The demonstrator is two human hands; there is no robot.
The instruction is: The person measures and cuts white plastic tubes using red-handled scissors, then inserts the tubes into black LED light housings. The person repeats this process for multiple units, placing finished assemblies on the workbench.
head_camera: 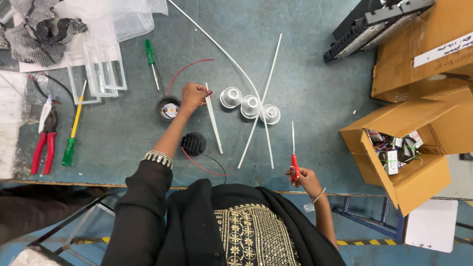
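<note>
Red-handled screwdriver (293,153), handle half hidden in right hand (301,176); white strip (213,117) in left hand (193,94).

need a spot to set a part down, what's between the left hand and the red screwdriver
In the head view, three silver cups and crossing white rods lie between the left hand and the red screwdriver.

Left hand (193,94) on white strip (213,118), right hand (304,178) gripping red screwdriver (293,156).

Blk sleeves, gold embroidery, bracelet.
</note>
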